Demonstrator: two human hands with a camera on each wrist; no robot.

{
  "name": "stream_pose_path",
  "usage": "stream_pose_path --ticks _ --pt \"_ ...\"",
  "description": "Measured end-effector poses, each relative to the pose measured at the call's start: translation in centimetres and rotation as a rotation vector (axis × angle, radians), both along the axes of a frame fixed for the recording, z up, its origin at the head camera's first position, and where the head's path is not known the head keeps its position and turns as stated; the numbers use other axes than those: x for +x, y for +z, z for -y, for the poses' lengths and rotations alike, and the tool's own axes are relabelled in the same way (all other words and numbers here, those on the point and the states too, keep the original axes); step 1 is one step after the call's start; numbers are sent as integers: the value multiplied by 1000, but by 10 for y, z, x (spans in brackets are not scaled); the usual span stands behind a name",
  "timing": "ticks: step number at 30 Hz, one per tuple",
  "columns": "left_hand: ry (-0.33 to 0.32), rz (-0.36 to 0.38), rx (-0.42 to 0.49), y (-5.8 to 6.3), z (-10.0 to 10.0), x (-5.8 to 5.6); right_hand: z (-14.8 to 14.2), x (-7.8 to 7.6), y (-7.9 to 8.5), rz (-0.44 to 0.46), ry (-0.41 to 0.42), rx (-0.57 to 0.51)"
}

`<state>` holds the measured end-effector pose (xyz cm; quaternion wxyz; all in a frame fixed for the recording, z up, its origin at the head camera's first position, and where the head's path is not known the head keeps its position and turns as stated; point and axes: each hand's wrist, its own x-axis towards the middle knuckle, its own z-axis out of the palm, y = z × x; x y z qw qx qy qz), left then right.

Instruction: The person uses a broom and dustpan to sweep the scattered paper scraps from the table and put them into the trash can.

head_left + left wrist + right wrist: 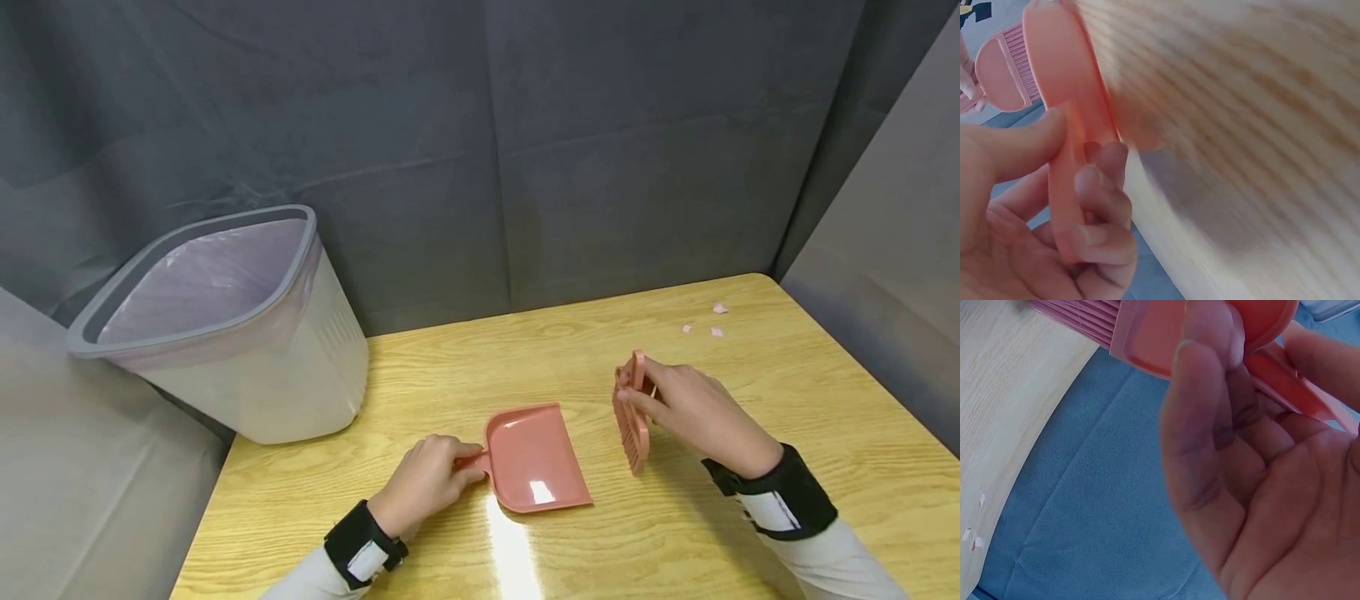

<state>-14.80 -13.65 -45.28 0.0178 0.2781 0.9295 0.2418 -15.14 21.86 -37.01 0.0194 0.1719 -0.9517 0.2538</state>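
My left hand (pixel 427 485) grips the short handle of a coral-pink dustpan (pixel 534 458), which lies low over the wooden table with its straight edge facing right. In the left wrist view, thumb and fingers curl round the handle of the dustpan (pixel 1063 62). To the right, my right hand (pixel 697 408) holds a matching small hand brush (pixel 632 425) on edge, a short way off the dustpan's straight edge. Its bristles (pixel 1075 315) show in the right wrist view, where fingers wrap the handle. Several small pale pink paper scraps (pixel 717 332) lie beyond the right hand.
A white waste bin (pixel 330 367) with a grey rim and a clear liner stands at the left, by the table's back left corner. Grey cloth (pixel 420 167) hangs behind the wooden table (pixel 450 367), and paler cloth (pixel 900 250) stands along the right side.
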Motion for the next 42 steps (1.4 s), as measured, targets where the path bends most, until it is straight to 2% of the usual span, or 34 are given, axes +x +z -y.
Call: stream_pose_path --ticks 7,11,16,23,28,32,37,42 --pt "14 29 2 1 0 1 -8 -1 9 -64 -46 17" --pt "13 33 -5 0 -1 1 -25 -5 15 -161 -105 6" --pt "13 27 -7 0 -3 0 -60 -26 16 -291 -205 -15" --pt "3 37 -5 -1 -6 -2 -115 -60 3 -450 -381 43" --pt "2 43 -4 -1 -7 -2 -143 -80 -15 -469 -444 65" --pt "0 52 -5 0 -8 -1 -155 -93 -29 -443 -466 92" --pt "0 50 -13 2 -8 0 -158 -103 -39 -367 -468 114" --pt "5 44 -27 2 -10 1 -150 -105 -43 -334 -431 112"
